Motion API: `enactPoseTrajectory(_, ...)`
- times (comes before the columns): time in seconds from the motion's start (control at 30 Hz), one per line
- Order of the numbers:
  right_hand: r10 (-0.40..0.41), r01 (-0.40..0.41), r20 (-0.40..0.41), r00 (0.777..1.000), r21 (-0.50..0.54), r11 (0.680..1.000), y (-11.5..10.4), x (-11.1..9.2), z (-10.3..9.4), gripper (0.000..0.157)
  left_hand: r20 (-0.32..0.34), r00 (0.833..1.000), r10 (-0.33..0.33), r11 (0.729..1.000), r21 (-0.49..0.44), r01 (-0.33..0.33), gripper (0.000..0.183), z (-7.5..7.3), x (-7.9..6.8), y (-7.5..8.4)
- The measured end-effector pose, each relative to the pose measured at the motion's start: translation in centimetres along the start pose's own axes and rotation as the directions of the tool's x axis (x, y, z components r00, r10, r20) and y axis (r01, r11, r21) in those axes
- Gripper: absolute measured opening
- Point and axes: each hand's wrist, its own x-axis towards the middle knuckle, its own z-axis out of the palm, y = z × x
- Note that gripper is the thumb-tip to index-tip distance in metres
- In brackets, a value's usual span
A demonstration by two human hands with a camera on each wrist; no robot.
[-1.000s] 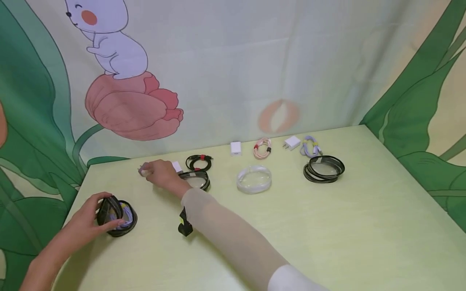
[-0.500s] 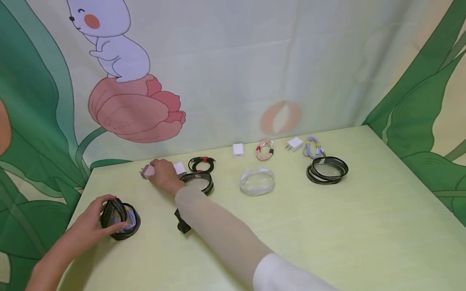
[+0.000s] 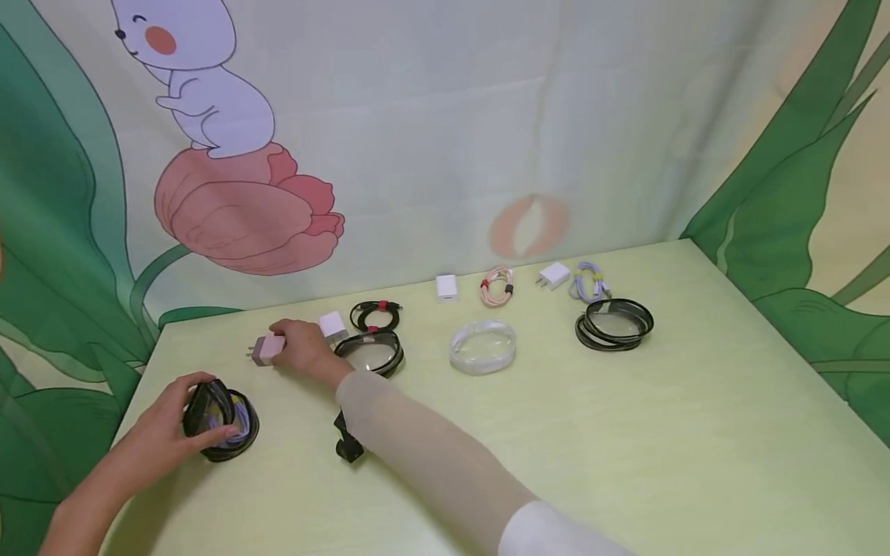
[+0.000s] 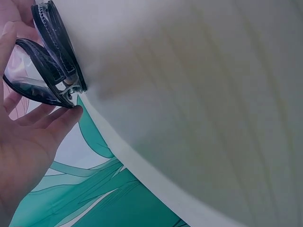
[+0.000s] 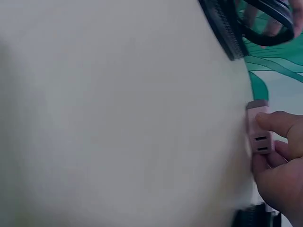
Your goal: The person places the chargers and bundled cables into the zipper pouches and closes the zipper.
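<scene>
My left hand (image 3: pixel 163 421) holds a small round clear pouch (image 3: pixel 221 392) with black zippered edging near the table's left edge. Its lid is raised, and a coiled purple cable (image 3: pixel 241 415) lies inside. In the left wrist view, the thumb and fingers grip the pouch (image 4: pixel 53 59) by its black rim. My right hand (image 3: pixel 306 351) pinches a pink charger plug (image 3: pixel 266 350) behind the pouch, prongs pointing left. Two port slots show on the charger (image 5: pixel 260 132) in the right wrist view, between thumb and fingers.
Beside the right hand are a white charger (image 3: pixel 333 326), a coiled black cable (image 3: pixel 375 306) and a black-rimmed pouch (image 3: pixel 391 361). Farther right are a white charger (image 3: pixel 446 288), pink cable (image 3: pixel 484 293), white-rimmed pouch (image 3: pixel 482 361), another charger (image 3: pixel 555 274), purple cable (image 3: pixel 579 287) and black-rimmed pouch (image 3: pixel 612 342).
My right hand has brought the pink charger from the back of the table nearer to the pouch at the left. The left hand keeps its hold on the pouch.
</scene>
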Motion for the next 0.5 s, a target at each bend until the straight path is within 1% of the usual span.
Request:
enactPoseTrajectory(0.13,0.012,-0.010,-0.065,0.998,0.035,0.999,-0.1,-0.3,0.8,0.056,-0.016,1.000,0.024,1.000,0.005,-0.024,0.086,-0.3,0.0,-0.1)
enactPoseTrajectory(0.23,0.018,-0.014,-0.107,0.994,0.036,0.999,0.0,-0.4,1.2,0.054,-0.023,0.999,0.042,0.999,-0.002,-0.042,0.085,-0.3,0.1,0.0)
enactPoseTrajectory(0.3,0.027,-0.020,-0.124,0.992,0.057,0.998,0.3,-0.4,1.4,0.051,-0.028,0.998,0.049,0.999,-0.003,-0.050,0.085,-0.2,0.1,0.0)
enactPoseTrajectory(0.4,0.062,-0.044,-0.132,0.989,0.138,0.989,0.5,-0.5,1.6,0.048,-0.031,0.998,0.048,0.999,0.004,-0.048,0.084,-0.1,0.0,0.0)
enactPoseTrajectory(0.5,0.100,-0.071,-0.127,0.987,0.214,0.974,0.7,-0.5,1.6,0.047,-0.033,0.998,0.049,0.999,0.004,-0.049,0.084,-0.1,-0.1,0.1)
